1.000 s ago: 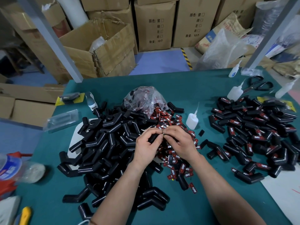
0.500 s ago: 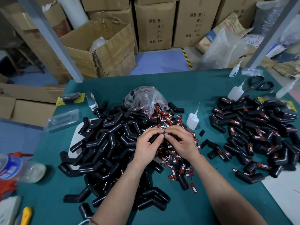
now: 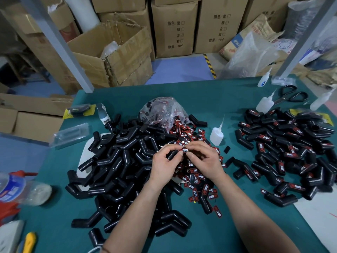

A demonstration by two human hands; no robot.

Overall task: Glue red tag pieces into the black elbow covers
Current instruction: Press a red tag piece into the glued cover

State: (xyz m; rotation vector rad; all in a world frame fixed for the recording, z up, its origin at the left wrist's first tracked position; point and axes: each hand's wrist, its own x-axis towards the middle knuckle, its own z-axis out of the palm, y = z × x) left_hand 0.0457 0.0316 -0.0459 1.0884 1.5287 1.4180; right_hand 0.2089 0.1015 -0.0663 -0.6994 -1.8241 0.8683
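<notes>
Red tag (image 3: 185, 150) pinched in my right hand (image 3: 204, 161) meets the black elbow cover (image 3: 172, 154) gripped in my left hand (image 3: 164, 165) above the surface (image 3: 209, 103), a tagged pile (image 3: 291, 150) done at right, a large bare pile (image 3: 116, 161) waiting at left.

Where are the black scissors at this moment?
In the head view, the scissors lie far right on the table, beside a glue bottle and behind the pile of tagged elbow covers.

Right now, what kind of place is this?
Probably a small factory or warehouse work area: stacked cardboard boxes behind the green table, big piles of black elbow covers, and a glue bottle beside loose red tags.
</notes>
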